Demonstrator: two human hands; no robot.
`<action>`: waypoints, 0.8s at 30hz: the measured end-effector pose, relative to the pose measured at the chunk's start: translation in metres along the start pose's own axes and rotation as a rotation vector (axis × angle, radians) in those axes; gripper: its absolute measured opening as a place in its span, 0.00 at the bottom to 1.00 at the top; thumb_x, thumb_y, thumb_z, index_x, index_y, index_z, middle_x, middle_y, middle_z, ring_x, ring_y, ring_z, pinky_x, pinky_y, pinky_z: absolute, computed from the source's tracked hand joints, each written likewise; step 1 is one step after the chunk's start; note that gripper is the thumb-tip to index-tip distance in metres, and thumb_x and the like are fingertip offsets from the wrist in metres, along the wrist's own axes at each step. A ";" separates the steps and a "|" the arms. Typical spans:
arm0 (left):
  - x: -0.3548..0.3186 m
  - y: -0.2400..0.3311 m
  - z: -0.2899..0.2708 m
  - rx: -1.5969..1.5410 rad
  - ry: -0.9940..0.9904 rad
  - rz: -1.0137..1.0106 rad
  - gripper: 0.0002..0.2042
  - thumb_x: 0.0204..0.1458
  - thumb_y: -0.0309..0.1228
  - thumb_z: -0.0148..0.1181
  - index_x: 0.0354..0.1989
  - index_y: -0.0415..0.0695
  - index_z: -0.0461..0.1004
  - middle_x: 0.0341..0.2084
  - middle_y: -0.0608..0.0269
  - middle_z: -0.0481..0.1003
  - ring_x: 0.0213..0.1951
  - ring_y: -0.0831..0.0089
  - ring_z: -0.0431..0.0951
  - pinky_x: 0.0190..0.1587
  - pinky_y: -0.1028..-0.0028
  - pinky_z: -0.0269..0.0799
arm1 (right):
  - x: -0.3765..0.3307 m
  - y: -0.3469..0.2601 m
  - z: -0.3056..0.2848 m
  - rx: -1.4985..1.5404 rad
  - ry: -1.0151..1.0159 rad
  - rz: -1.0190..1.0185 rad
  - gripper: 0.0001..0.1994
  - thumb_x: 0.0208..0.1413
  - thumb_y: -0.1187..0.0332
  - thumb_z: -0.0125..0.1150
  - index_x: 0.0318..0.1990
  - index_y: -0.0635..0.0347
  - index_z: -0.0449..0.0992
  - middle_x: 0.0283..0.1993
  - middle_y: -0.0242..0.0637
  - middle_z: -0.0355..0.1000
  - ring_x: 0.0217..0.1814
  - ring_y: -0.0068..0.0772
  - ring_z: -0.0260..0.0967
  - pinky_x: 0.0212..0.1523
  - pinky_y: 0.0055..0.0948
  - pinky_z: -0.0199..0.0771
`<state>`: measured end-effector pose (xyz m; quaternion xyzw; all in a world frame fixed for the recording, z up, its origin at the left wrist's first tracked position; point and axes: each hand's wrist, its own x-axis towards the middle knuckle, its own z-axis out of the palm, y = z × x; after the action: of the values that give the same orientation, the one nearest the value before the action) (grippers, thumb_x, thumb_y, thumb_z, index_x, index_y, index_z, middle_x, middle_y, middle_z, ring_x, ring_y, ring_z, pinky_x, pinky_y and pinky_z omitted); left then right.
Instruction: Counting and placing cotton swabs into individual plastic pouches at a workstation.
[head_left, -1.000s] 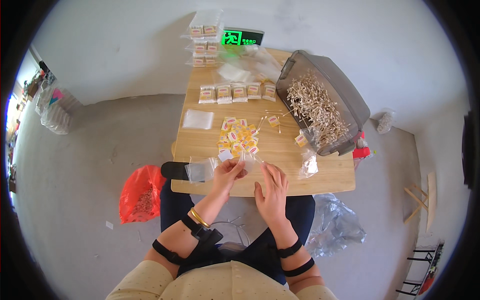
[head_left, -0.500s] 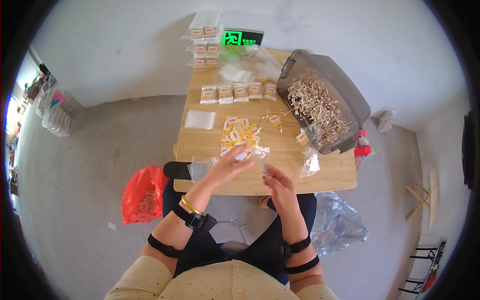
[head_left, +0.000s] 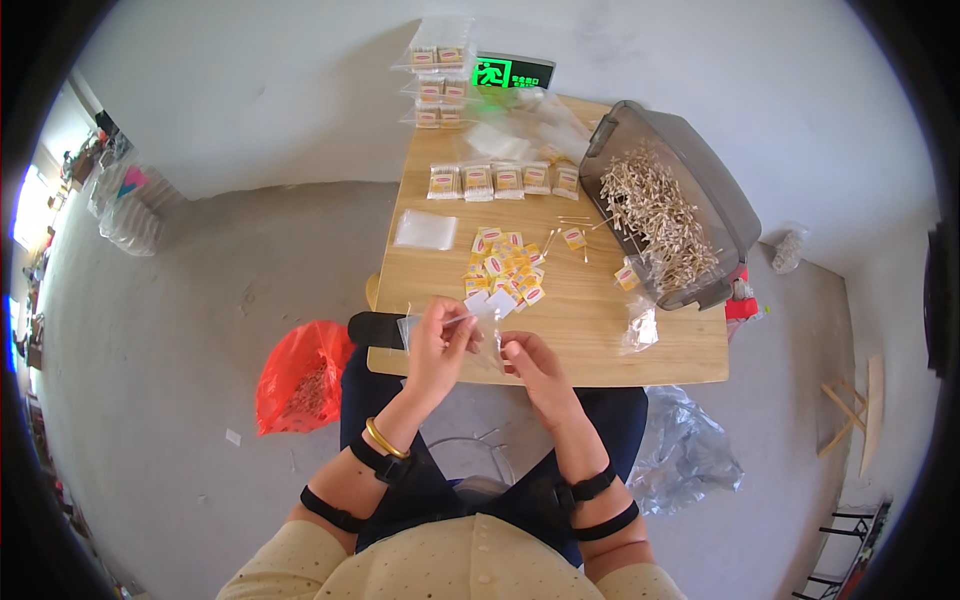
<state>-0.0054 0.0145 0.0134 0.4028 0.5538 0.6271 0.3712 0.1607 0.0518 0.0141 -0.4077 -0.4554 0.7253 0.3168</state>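
Observation:
A small clear plastic bag (head_left: 488, 338) is stretched between my hands above the table's near edge. My left hand (head_left: 437, 350) is closed, its thumb and fingers pinching the bag's left side. At the other side my right hand (head_left: 538, 368) pinches the bag's edge between thumb and fingers. Just beyond them lies a loose pile of small yellow-and-white cards (head_left: 508, 262), with a few white card backs (head_left: 492, 301) at its near side. More clear bags (head_left: 405, 328) lie by my left hand, partly hidden by it.
A grey bin (head_left: 735, 200) of cotton swabs (head_left: 660, 215) lies tilted at the right. Filled swab packs (head_left: 508, 181) stand in a row, with stacked packs (head_left: 438, 88) behind. Flat bags (head_left: 426, 230) lie left. A red bag (head_left: 305, 375) sits on the floor.
My left hand has drawn back from the cards and now grips the bag's left side. My right hand stays on the bag. The whole view has shifted slightly.

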 end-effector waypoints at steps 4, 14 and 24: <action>-0.008 0.011 -0.010 0.020 0.011 -0.024 0.08 0.61 0.28 0.58 0.42 0.40 0.66 0.30 0.64 0.75 0.29 0.81 0.77 0.27 0.81 0.71 | 0.006 0.007 0.010 -0.115 -0.079 -0.058 0.08 0.62 0.69 0.61 0.43 0.64 0.74 0.36 0.28 0.73 0.39 0.19 0.69 0.44 0.21 0.69; -0.032 0.023 -0.036 -0.131 -0.240 -0.411 0.12 0.59 0.37 0.63 0.37 0.40 0.78 0.31 0.64 0.79 0.36 0.78 0.78 0.42 0.74 0.75 | 0.000 -0.002 0.022 -0.111 0.050 -0.346 0.04 0.63 0.72 0.59 0.39 0.63 0.73 0.31 0.29 0.73 0.35 0.19 0.71 0.42 0.22 0.70; -0.049 0.020 -0.048 -0.353 -0.053 -0.348 0.11 0.57 0.36 0.65 0.41 0.42 0.78 0.35 0.65 0.79 0.39 0.77 0.78 0.46 0.75 0.73 | -0.030 -0.010 0.053 -0.302 -0.051 -0.293 0.03 0.58 0.74 0.64 0.36 0.61 0.75 0.30 0.27 0.72 0.32 0.16 0.66 0.35 0.18 0.66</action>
<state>-0.0303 -0.0517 0.0255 0.2464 0.4868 0.6301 0.5526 0.1290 0.0093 0.0461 -0.3615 -0.6214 0.6051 0.3422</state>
